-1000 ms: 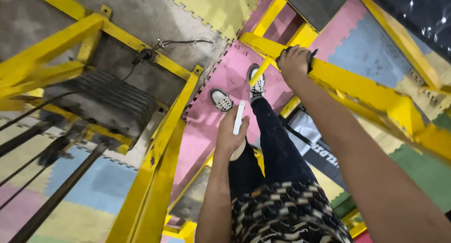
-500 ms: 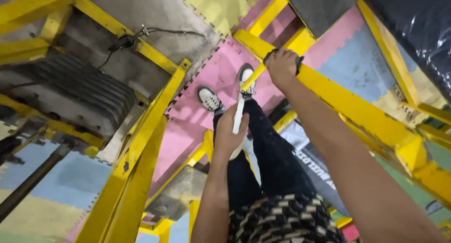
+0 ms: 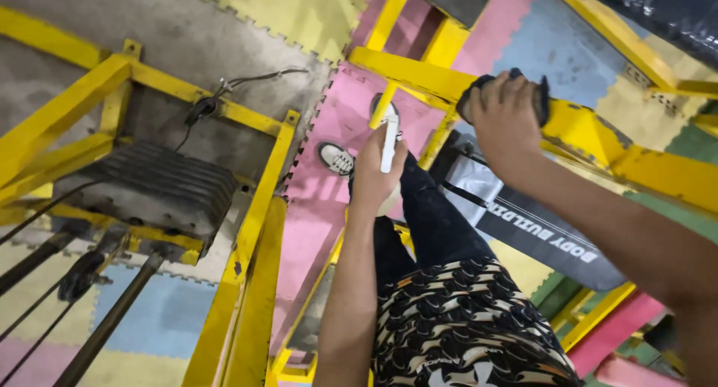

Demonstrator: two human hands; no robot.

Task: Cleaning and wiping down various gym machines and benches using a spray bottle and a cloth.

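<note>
Two hands: left (image 3: 374,179) holds one white bottle (image 3: 389,142), right (image 3: 507,118) one cloth (image 3: 540,97).

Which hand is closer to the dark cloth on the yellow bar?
Right. The right hand presses on the dark cloth against the yellow bar. The left hand is apart from it, lower and to the left, holding a white bottle.
</note>
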